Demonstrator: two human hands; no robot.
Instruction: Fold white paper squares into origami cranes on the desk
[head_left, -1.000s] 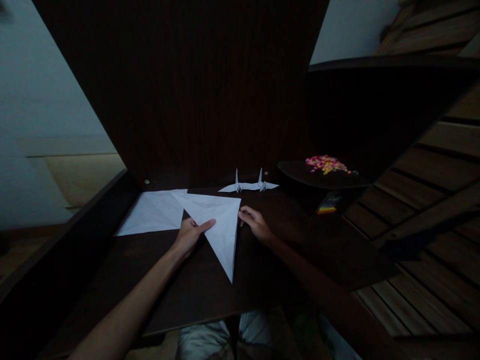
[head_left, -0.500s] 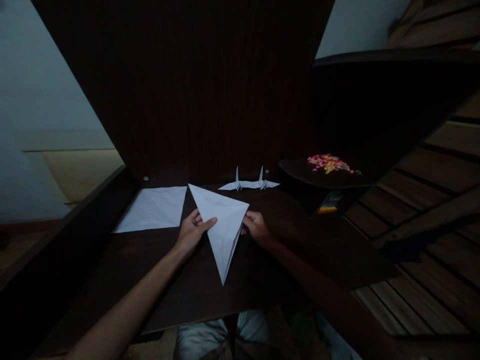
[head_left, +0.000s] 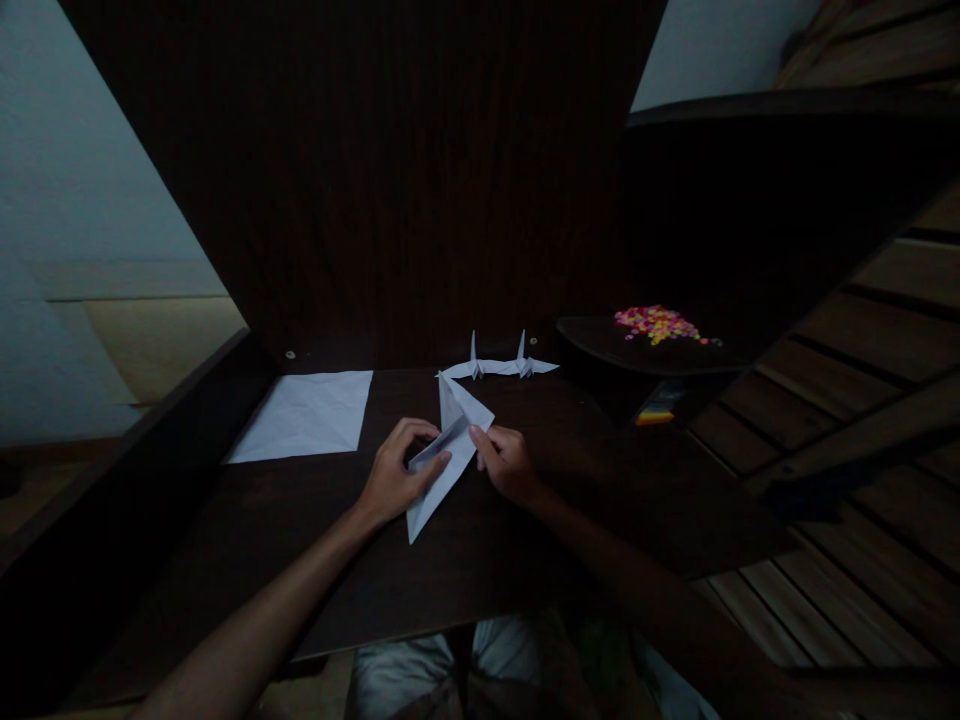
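A folded sheet of white paper (head_left: 450,460) is held between my two hands above the dark tabletop, one flap standing up along its left side. My left hand (head_left: 401,470) grips its left edge, thumb on top and fingers behind. With thumb and fingers, my right hand (head_left: 506,458) pinches the right edge near the upper right corner. Just beyond the paper, two white origami cranes (head_left: 501,369) stand side by side against the back panel. A flat, creased white paper sheet (head_left: 307,415) lies left of my left hand.
A low, rounded shelf (head_left: 592,338) at the right carries a heap of small colourful pieces (head_left: 656,325). The dark table (head_left: 360,600) has a raised side board (head_left: 150,450) on the left and a tall back panel (head_left: 405,180). Wooden slats (head_left: 862,480) lie beyond its right side.
The folded paper has turned and its left part now stands up as a flap, so it looks narrower. My left hand has shifted slightly right; my right thumb now lies on top of the paper.
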